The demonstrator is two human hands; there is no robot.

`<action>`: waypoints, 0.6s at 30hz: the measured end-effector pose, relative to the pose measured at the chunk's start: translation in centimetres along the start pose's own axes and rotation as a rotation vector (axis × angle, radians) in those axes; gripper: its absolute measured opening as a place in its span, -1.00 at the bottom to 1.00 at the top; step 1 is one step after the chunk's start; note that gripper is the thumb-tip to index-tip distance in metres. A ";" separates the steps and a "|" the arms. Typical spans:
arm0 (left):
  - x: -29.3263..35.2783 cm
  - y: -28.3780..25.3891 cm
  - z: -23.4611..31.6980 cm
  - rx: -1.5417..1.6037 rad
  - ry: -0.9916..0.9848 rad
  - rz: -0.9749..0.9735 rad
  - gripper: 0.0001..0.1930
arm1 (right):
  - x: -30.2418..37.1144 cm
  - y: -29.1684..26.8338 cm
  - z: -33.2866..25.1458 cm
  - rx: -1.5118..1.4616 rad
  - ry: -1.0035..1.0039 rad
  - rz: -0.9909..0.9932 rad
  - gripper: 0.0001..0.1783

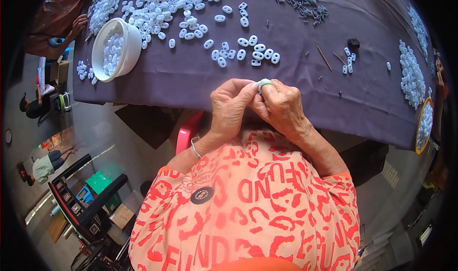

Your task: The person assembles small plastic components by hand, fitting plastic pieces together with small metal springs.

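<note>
Wearer: patterned short-sleeved top, one wrist bangle

Top (253, 209): pale peach fabric, red-orange blotches and block lettering, filling the frame from 5 to 7 o'clock; orange sleeve hems. Round dark badge (202, 195) with gold edging on the chest, toward 7 o'clock. Thin silver bangle (194, 148) on the left wrist. Forearms bare.

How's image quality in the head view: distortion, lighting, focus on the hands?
Head view: strong fisheye, the table edge bows and black vignette fills the corners. Light is even and soft, no glare on the purple cloth. Left hand and right hand are sharp at centre; the small white piece they pinch is mostly hidden. Rim detail smears.
</note>
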State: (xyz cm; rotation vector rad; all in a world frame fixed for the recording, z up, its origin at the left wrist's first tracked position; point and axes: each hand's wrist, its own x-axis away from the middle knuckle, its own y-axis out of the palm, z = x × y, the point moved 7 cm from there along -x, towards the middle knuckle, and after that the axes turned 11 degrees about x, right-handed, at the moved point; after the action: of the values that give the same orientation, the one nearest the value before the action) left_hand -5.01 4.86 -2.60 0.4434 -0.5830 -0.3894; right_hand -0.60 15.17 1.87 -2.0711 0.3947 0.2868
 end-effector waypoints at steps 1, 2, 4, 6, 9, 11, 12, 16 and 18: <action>-0.1 0.1 -0.1 0.020 -0.006 -0.007 -0.88 | 0.0 0.0 0.1 -0.002 0.012 -0.005 -0.82; -0.2 0.1 -0.2 0.039 -0.012 -0.013 -0.88 | -0.1 0.0 0.0 -0.001 0.011 -0.004 -0.82; -0.3 -0.1 -0.1 0.057 -0.017 -0.014 -0.87 | -0.2 0.3 0.2 -0.022 0.038 -0.041 -0.82; -0.4 -0.2 0.1 0.073 -0.019 -0.014 -0.86 | -0.4 0.0 0.9 -0.153 0.051 -0.098 -0.83; -0.5 -0.2 0.1 0.124 -0.067 -0.032 -0.85 | -0.4 -0.1 2.1 -0.448 0.130 -0.179 -0.85; -0.5 -0.4 0.4 0.019 -0.100 -0.040 -0.85 | -0.5 -0.1 2.6 -0.610 0.197 -0.195 -0.85; -0.5 -0.4 0.4 0.018 -0.098 -0.040 -0.85 | -0.4 0.2 2.9 -0.597 0.242 -0.254 -0.85; -0.6 0.3 1.0 -0.100 -0.073 -0.088 -0.85 | 0.0 1.7 3.9 -0.645 0.300 -0.329 -0.83; -0.6 0.7 1.5 -0.160 -0.061 -0.106 -0.85 | -0.1 1.3 3.8 -0.734 0.361 -0.351 -0.83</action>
State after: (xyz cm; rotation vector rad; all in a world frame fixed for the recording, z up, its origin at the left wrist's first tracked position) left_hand -6.20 5.27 -1.41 0.3102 -0.5840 -0.5485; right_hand -1.37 17.88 -1.05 -2.8752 0.1300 -0.1947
